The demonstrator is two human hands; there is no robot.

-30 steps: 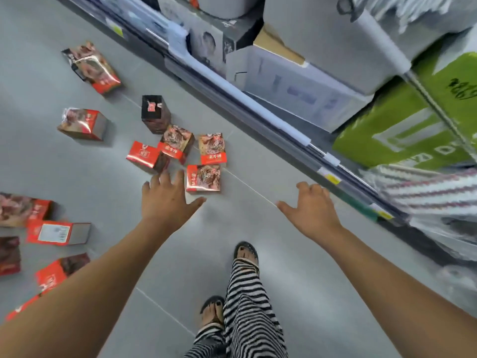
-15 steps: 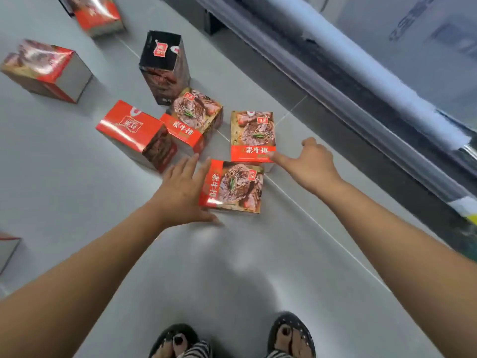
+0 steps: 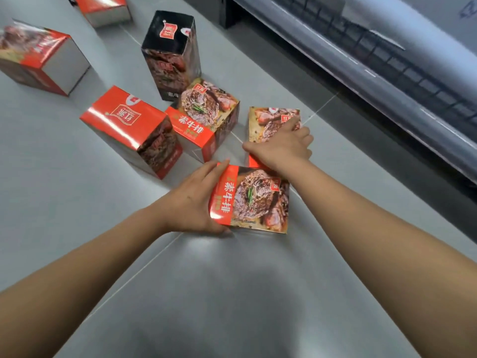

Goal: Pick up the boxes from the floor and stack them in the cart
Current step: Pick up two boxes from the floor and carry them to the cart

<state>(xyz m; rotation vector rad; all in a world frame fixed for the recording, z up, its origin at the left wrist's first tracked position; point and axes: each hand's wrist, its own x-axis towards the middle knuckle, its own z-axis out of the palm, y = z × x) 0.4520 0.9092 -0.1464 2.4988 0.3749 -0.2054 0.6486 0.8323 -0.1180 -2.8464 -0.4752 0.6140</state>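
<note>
floor (image 3: 77,208) stock — your left hand (image 3: 191,202) grips the near box (image 3: 255,200), your right hand (image 3: 281,148) clasps the far box (image 3: 268,120).

A shop aisle — identical printed food boxes (image 3: 131,130) on grey floor tiles (image 3: 51,202) beside a shelving base (image 3: 361,60)

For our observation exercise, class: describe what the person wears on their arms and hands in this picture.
The left hand and right hand are bare: no gloves, rings, watch or bracelet in view. Both forearms are uncovered; no sleeve shows in the frame.
</note>
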